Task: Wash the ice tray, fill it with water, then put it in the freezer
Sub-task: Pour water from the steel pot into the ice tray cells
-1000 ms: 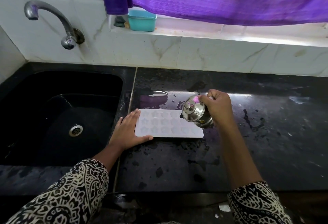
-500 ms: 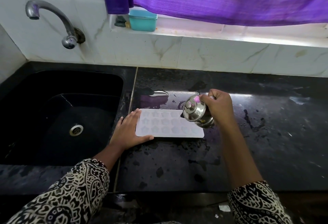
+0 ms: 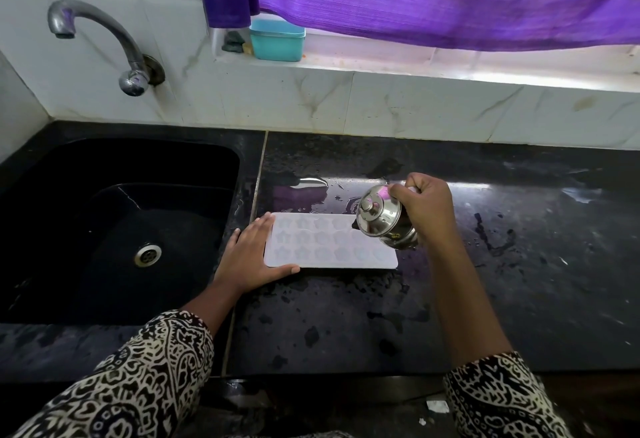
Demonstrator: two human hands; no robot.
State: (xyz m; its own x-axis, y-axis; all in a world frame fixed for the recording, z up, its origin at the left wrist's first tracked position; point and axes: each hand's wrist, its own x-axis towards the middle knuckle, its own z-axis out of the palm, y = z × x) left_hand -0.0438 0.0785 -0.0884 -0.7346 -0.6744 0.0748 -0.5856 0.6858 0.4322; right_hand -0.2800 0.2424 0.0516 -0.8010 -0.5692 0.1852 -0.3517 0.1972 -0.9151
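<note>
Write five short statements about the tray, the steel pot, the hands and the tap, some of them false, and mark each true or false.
1. The ice tray lies flat on the black counter, right of the sink. True.
2. The left hand holds the steel pot. False: the right hand grips it; the left hand rests flat against the ice tray's left end.
3. The steel pot is tilted over the ice tray's right end. True.
4. Water runs from the tap. False: no stream shows at its spout.
5. The teal box stands on the counter beside the ice tray. False: it stands on the window ledge.
</note>
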